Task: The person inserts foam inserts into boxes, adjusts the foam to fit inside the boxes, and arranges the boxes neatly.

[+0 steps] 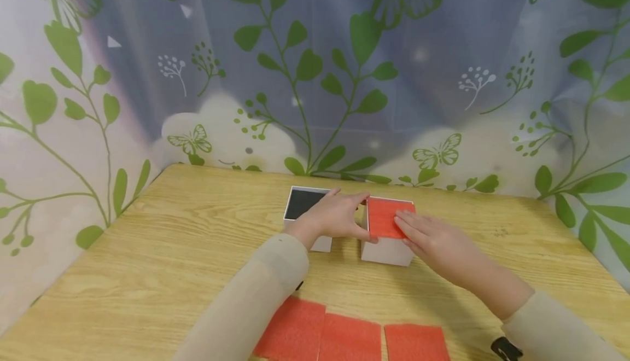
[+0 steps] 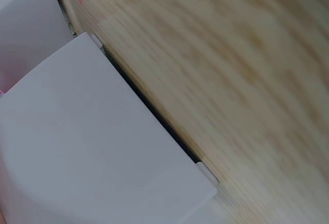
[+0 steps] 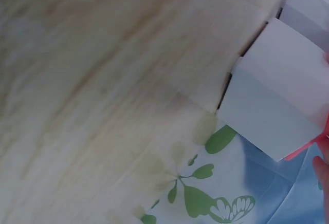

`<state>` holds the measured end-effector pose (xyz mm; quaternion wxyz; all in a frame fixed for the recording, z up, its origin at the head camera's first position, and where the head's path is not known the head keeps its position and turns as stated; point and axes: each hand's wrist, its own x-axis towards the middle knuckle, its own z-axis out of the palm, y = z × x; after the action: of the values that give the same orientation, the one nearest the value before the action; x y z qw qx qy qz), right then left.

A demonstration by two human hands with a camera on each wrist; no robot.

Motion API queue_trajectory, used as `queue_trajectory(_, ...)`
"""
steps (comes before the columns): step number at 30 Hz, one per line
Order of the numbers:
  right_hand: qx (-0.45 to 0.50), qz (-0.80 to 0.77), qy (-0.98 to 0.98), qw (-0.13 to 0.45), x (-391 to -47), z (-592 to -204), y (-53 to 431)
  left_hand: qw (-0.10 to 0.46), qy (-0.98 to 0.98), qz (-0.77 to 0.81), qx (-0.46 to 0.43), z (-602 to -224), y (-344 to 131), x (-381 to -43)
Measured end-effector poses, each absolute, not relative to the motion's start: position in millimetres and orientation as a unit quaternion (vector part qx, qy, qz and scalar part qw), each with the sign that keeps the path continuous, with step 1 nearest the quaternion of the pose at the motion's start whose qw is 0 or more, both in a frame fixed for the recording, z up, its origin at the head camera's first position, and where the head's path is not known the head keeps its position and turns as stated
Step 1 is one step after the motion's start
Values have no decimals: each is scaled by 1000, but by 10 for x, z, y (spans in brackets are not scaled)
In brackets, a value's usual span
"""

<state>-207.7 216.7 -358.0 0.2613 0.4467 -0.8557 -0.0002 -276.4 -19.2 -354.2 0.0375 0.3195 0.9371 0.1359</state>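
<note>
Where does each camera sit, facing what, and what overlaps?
Head-worn: faces forward and down at tabletop, red-covered box and patterned cloth; left grip, right grip and sleeves show.
Left, wrist-worn: faces a white box wall and tabletop; own body unclear at left edge.
Right, wrist-worn: faces tabletop; red-covered box at right, cloth below; fingers at right edge.
Head and right share: red-covered box, cloth, tabletop.

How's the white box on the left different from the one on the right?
The left box shows black at its top, while the right box has a red square over its top. The left box is partly hidden behind the left hand, while the right box has the right hand on its red square. Both boxes have white sides and stand on the table.
</note>
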Motion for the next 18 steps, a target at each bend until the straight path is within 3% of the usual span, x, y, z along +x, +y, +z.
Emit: queue_trajectory(18,412,-4,-867,280,-2080,-3637,2081,40,937,138,319,-3540,-207,-2763)
